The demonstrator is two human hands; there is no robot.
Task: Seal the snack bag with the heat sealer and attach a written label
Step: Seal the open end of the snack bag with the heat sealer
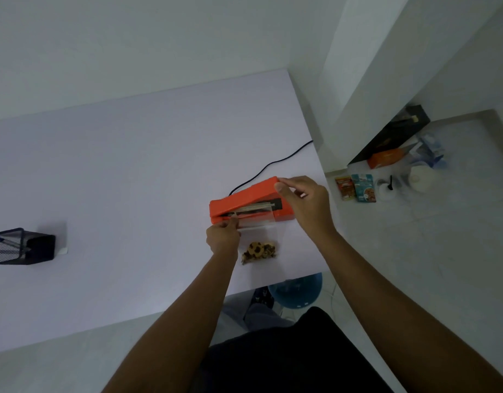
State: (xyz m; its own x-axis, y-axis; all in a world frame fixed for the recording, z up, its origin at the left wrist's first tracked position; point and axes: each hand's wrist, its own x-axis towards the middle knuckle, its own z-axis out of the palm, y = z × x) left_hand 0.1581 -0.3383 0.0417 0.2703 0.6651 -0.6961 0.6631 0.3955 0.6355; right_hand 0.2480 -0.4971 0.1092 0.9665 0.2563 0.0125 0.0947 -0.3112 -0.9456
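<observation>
An orange heat sealer [242,200] lies near the right edge of the white table [125,177], its lid raised at the right end. My right hand [304,202] grips that raised end of the lid. A clear snack bag [259,239] with brown cookies at its bottom lies in front of the sealer, its open top laid into the sealer's jaw. My left hand [223,236] pinches the bag's top left corner at the sealer's front.
A black power cord [273,163] runs from the sealer off the table's right edge. A black mesh pen holder [18,246] lies at the left with a white note beside it. Snack packets [355,188], boxes and cups sit on the floor at right. A blue stool [297,290] stands under the table.
</observation>
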